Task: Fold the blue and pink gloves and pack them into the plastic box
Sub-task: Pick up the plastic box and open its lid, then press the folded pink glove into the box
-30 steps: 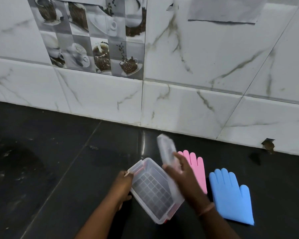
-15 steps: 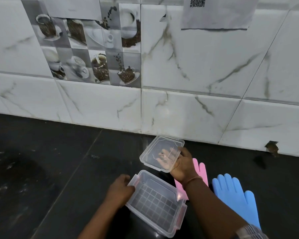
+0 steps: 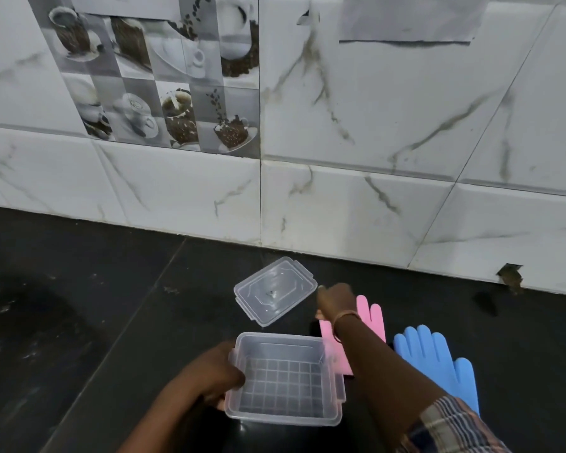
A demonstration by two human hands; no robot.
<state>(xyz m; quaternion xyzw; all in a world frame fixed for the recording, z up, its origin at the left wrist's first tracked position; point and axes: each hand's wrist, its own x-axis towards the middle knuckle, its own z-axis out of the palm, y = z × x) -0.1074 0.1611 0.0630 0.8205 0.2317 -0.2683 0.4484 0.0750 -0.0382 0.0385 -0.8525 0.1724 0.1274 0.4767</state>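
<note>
The box stands open on the black counter, near me, and nothing lies inside; I see only the grid pattern on its bottom. My left hand holds it at the left wall, with the fingers curled around the rim. The lid lies flat on the counter just beyond the box, a little to the left, and it is apart from the box. My right hand is just to the right of the lid, above the pink glove. I see it from the back and it looks blurred, so I cannot tell if the fingers are spread or curled; it seems to hold nothing. Around this wrist there is a thin bangle, and the checked sleeve shows at the near edge.

The pink glove lies flat, right of the box, with its fingers pointing far, and my forearm covers part of it. The blue glove lies flat just to the right of the pink one, also unfolded. Beyond the counter rises the marble-tiled wall. On it, far left, is a tile with coffee pictures, and far right a paper sheet.
</note>
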